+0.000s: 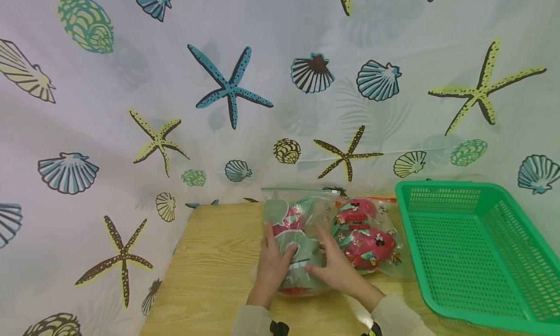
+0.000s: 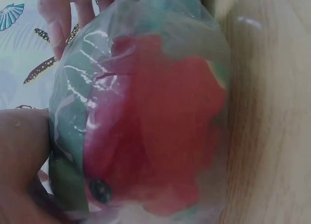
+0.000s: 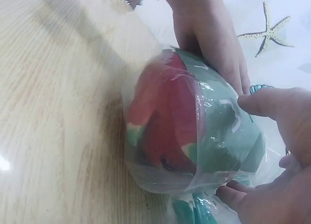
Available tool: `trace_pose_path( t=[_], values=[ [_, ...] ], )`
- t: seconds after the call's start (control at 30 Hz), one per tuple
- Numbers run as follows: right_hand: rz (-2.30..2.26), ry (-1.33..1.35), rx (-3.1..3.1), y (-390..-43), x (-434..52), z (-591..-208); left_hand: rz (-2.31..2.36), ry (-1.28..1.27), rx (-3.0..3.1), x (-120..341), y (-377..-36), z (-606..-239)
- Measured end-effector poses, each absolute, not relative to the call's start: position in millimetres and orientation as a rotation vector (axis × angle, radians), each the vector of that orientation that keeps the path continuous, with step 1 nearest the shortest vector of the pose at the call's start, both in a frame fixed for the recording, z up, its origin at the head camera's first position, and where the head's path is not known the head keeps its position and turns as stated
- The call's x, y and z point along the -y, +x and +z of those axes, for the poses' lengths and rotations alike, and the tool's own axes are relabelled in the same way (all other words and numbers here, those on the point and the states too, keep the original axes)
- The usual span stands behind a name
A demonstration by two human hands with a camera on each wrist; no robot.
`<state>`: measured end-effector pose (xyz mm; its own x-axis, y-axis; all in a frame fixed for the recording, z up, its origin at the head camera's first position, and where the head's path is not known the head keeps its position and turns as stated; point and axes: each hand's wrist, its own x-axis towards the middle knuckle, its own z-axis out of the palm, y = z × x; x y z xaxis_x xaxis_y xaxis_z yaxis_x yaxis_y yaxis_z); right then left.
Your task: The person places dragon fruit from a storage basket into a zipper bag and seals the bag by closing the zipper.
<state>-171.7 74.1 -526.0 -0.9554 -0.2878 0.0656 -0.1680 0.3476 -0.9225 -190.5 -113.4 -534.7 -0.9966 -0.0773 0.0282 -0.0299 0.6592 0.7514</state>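
Note:
A clear plastic zip bag (image 1: 302, 270) lies on the wooden table, plump with something red and pale green that carries white print. My left hand (image 1: 272, 263) rests on its left side, fingers stretched toward the far end. On the opposite side, my right hand (image 1: 339, 269) touches the bag with fingers and thumb spread. In the left wrist view, the end of the bag (image 2: 155, 122) shows a red printed bulge under creased plastic. The right wrist view has the right hand (image 3: 286, 141) with thumb and fingertips at the green face.
Just right of it lies a second clear bag (image 1: 372, 246), with red, cartoon-printed contents. A green plastic basket (image 1: 417, 258) stands at the right of the table (image 1: 205, 273). Behind hangs a white sheet (image 1: 271, 20) printed with starfish and shells.

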Motion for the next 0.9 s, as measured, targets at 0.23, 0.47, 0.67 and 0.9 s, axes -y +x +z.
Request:
trace_pose_path(
  t=[0.23, 0.47, 0.67, 0.9],
  values=[
    [-1.524, -0.486, -2.573, -161.0, -75.6, -528.5, -0.863, -0.240, 2.892, 108.4, -174.4, -538.3],
    [-1.513, -0.512, -2.559, -155.9, -82.4, -525.3, -0.827, -0.345, 2.915, 103.7, -171.6, -548.0],
    [-1.568, -0.502, -2.477, -152.6, -93.4, -520.3, -0.863, -0.338, 2.898, 103.1, -170.5, -549.6],
    [-1.434, -0.437, -2.776, -148.1, -124.2, -488.1, -0.806, -0.339, 2.851, 111.8, -166.2, -528.0]
  ],
)
